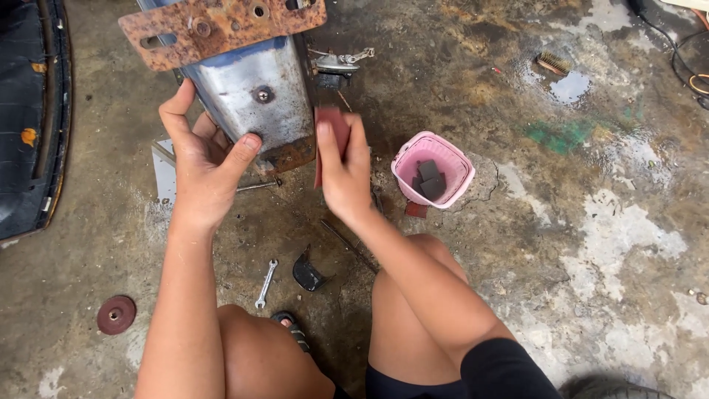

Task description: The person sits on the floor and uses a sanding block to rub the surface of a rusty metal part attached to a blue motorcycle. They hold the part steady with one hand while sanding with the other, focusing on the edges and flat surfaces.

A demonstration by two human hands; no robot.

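A worn silver metal part with a rusty bracket across its top stands up from the concrete floor in the upper middle of the head view. My left hand grips its lower left edge, thumb on the front face. My right hand presses a folded piece of dark red sandpaper against the part's rusty right edge. My bare knees show at the bottom of the view.
A pink plastic cup with grey pieces inside stands to the right. A small wrench, a black curved piece, a thin metal rod and a reddish disc lie on the floor. A wire brush lies beside a puddle.
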